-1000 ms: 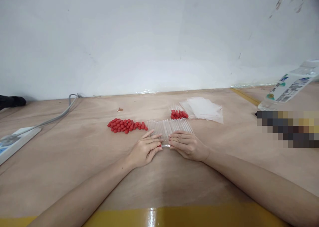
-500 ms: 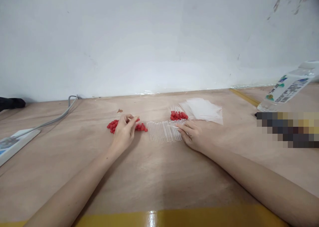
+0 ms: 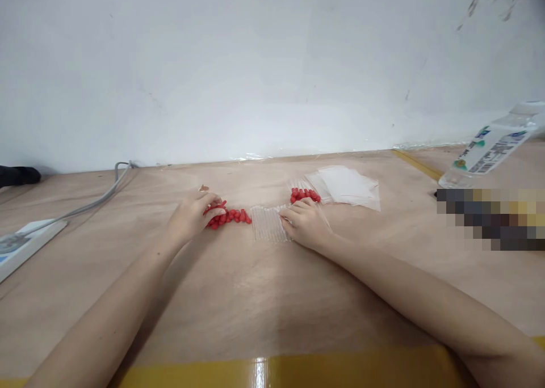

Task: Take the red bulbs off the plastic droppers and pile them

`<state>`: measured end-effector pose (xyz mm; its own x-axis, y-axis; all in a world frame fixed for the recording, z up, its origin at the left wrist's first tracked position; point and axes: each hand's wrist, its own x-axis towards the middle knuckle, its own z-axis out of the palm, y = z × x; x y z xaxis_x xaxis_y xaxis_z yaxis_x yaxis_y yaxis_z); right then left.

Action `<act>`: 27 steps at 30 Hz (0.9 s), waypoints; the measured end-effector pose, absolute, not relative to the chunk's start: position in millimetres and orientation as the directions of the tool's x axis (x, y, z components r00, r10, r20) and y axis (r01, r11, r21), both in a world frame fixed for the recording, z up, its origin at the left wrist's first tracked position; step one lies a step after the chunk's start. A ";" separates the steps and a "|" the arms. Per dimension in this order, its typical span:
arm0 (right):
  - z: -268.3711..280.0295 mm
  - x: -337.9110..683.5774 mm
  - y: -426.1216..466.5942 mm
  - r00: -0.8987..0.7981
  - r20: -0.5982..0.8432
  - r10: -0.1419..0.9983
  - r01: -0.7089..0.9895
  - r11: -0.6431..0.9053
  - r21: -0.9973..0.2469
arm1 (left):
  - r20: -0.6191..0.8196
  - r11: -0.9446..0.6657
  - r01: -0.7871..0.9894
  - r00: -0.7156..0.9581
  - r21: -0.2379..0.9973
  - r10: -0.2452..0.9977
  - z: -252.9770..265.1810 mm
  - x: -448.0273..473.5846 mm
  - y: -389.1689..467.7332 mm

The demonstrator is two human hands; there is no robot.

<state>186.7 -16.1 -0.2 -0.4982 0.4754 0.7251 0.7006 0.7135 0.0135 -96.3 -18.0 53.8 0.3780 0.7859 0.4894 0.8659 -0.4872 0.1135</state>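
Note:
My left hand [image 3: 193, 213] is curled at the left end of a heap of small red rubber bulbs [image 3: 233, 214], thumb and fingers closed round some of them. The hand covers part of the heap. Beside the heap lies a row of thin clear glass tubes [image 3: 266, 223], side by side. My right hand [image 3: 307, 222] rests over the right part of this row, its fingertips pressed together on a tube. The palm hides the tubes beneath it. Just behind my right hand is a group of red bulbs [image 3: 304, 195], with clear tubes extending behind them.
Clear plastic bags [image 3: 347, 185] lie in a stack behind my right hand. A plastic bottle [image 3: 489, 147] leans at the far right, near a blurred-out patch. A power strip [image 3: 32, 246] with a grey cable [image 3: 97, 202] is at the left. Yellow tape [image 3: 204, 371] runs along the table's front edge.
My left hand has moved left and down from above the bulbs to the heap's left end. My right hand has shifted left over the tubes; the tube it held up no longer shows clearly.

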 end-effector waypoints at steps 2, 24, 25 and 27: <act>-3.8 183.1 -14.2 -0.530 0.716 0.455 0.699 0.712 0.065 | 0.476 -0.537 0.842 0.455 0.043 0.752 51.0 -96.1 -15.7; 3.7 193.2 -19.5 -0.411 0.677 0.611 0.789 0.610 -0.072 | 0.646 -0.738 0.671 0.536 0.065 0.544 11.6 -27.7 -57.2; 5.3 197.1 -14.5 -0.346 0.688 0.638 0.820 0.562 -0.110 | 0.633 -0.754 0.647 0.537 0.115 0.558 6.9 -23.0 -60.4; 8.1 205.3 -2.3 -0.228 0.680 0.697 0.868 0.462 -0.182 | 0.600 -0.754 0.626 0.530 0.200 0.599 1.6 -18.3 -63.8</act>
